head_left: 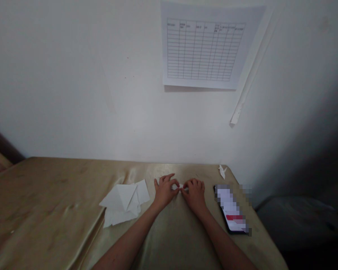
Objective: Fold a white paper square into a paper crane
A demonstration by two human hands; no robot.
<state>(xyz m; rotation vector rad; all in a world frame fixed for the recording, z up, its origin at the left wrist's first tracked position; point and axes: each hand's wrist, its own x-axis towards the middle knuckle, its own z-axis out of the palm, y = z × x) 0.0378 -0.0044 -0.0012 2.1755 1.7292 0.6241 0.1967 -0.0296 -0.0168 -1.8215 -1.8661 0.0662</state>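
Between my two hands, above the tabletop, is a small piece of white paper point(181, 186), mostly covered by my fingers. My left hand point(165, 190) pinches its left side between thumb and index finger, with the other fingers spread. From the other side, my right hand point(195, 191) pinches it too, the remaining fingers curled. How the paper is folded I cannot make out. Left of my left hand lies a loose pile of white paper sheets point(125, 202), some with creases. A small folded paper crane point(222, 171) sits near the far right corner.
A phone point(231, 210) with a lit, partly blurred screen lies right of my right hand. The table point(45, 210) has a shiny gold-brown cover with folds at the left. Against its far edge stands a white wall bearing a printed table sheet point(204, 52) and a cable cover point(250, 78).
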